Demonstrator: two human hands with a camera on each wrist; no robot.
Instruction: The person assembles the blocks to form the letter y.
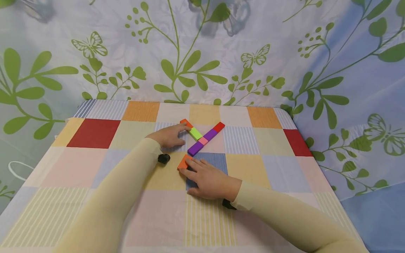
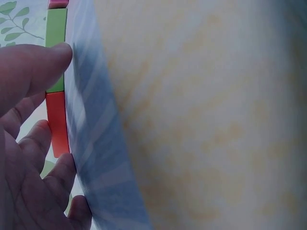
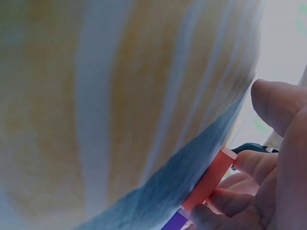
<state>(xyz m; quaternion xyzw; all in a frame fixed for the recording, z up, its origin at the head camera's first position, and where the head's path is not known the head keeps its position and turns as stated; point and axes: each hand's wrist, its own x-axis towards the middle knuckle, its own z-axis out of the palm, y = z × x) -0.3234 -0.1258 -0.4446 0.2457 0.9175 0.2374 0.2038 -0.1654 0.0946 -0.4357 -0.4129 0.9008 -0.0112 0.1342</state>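
Observation:
Flat coloured blocks form a Y-like figure on the cloth. Its upper left arm is an orange block (image 1: pixel 185 122) and a green block (image 1: pixel 195 134), meeting a pink block (image 1: pixel 203 141) at the crossing. A red block (image 1: pixel 219 127) ends the upper right arm, joined by a purple block (image 1: pixel 210 135); another purple block (image 1: pixel 195 149) runs below the pink. My left hand (image 1: pixel 169 136) touches the upper orange block with extended fingers, thumb apart. Below the lower purple block, fingertips of my right hand (image 1: pixel 210 179) rest against another orange block (image 3: pixel 209 179), thumb away from it.
A patchwork cloth (image 1: pixel 133 218) covers the table. Leaf-patterned curtains (image 1: pixel 202 52) hang behind it and along the right side. A white cord (image 1: pixel 15 170) loops beside the table's left edge. Dark wrist pieces (image 1: pixel 164 159) show at both cuffs.

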